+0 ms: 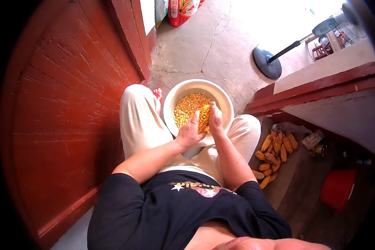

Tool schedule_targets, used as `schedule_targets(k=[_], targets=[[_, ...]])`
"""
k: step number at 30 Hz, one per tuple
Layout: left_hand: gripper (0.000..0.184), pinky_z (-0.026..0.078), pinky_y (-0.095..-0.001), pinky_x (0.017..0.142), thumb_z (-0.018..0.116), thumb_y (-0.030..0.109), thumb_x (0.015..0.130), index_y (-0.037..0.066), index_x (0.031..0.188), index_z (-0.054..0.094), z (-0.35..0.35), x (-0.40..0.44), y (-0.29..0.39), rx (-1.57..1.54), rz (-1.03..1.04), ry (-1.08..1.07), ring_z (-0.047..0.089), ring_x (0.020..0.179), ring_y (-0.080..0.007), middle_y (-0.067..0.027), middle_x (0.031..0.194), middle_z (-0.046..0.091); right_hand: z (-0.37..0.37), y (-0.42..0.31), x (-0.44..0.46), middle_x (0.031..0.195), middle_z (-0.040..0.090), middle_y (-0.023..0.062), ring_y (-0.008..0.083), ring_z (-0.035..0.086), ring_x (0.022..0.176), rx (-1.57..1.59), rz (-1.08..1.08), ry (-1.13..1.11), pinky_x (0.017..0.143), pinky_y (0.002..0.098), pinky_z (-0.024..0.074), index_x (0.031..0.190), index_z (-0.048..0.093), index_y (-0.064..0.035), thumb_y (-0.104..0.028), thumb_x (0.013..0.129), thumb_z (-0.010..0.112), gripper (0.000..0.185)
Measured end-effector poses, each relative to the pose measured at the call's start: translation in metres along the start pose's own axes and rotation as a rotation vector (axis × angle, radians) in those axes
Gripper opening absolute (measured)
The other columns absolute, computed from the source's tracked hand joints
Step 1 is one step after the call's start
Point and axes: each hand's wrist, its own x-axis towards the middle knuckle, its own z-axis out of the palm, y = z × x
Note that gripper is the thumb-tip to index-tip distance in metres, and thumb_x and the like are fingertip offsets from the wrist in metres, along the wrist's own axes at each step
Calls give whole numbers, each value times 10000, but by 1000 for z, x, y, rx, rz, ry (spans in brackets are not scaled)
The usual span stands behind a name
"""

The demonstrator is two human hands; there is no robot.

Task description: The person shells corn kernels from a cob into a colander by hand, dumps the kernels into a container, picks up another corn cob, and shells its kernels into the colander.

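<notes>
Only the head cam on my feed, and from way over here I've got a yellow corn cob (203,119) sitting right over the pale basin (168,102) between the person's knees. Left hand (189,132) has a grip on it from one side, thumb up along the cob; right hand (215,118) is wrapped against the other side. Loose kernels (186,107) cover the basin's bottom. Off to my right there's a pile of cobs (277,146) on the floor, well apart from the hands.
</notes>
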Motion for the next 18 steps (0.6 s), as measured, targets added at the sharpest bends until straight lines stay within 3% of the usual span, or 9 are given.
schedule_targets(k=[3, 5, 6, 8, 10, 12, 14, 18], targets=[[883, 410, -392, 887, 675, 326, 698, -18, 1348, 187, -5, 2, 1, -173, -24, -43, 508, 1047, -382, -292, 1141, 479, -2, 15, 6, 673, 554, 73, 210, 485, 592, 0, -3, 20, 593, 363, 405, 755, 546, 26, -334, 943, 375, 441], [898, 409, -383, 889, 674, 329, 697, -15, 1354, 167, -14, 4, 9, -348, -150, -147, 514, 1041, -382, -294, 1131, 486, -4, -1, 3, 606, 501, 61, 206, 487, 577, -211, -222, 65, 570, 366, 404, 725, 513, 14, -350, 935, 395, 437], [898, 409, -383, 889, 674, 329, 697, -15, 1354, 167, -14, 5, 7, -348, -152, -145, 514, 1041, -382, -294, 1131, 486, -3, -9, 2, 606, 501, 61, 206, 487, 577, -210, -222, 63, 570, 366, 404, 725, 513, 14, -350, 935, 395, 437], [898, 418, -390, 875, 672, 333, 696, -7, 1353, 162, -13, 5, 5, -292, -108, -112, 534, 1010, -374, -285, 1110, 503, -5, -22, -3, 579, 476, 71, 226, 488, 554, 225, 284, -14, 553, 366, 407, 725, 494, 8, -359, 922, 427, 422], [891, 422, -395, 868, 671, 335, 698, -8, 1349, 168, -17, 6, 9, -212, -149, -127, 539, 1001, -373, -281, 1104, 509, -9, -23, -8, 642, 538, 111, 270, 530, 603, 207, 321, -87, 591, 373, 430, 793, 521, 7, -374, 899, 474, 398], [883, 426, -400, 860, 671, 336, 700, -8, 1344, 174, -14, 7, 8, -134, -190, -142, 543, 993, -372, -277, 1097, 514, 0, -22, -12, 741, 590, 156, 329, 565, 695, -181, -114, -11, 649, 394, 439, 843, 542, 9, -389, 887, 484, 405], [889, 454, -428, 790, 659, 376, 689, 2, 1345, 189, -3, 5, 2, -168, -75, -19, 573, 897, -390, -274, 981, 564, -1, -19, -11, 807, 594, 204, 363, 573, 774, -203, -95, -58, 698, 409, 434, 884, 548, 11, -394, 888, 466, 414], [904, 459, -425, 781, 659, 355, 684, -12, 1349, 168, -3, 7, -1, -312, -112, -38, 585, 878, -378, -260, 970, 574, -4, -21, -8, 772, 567, 227, 372, 567, 756, -310, -81, -123, 663, 413, 427, 886, 538, 13, -313, 911, 414, 350]])
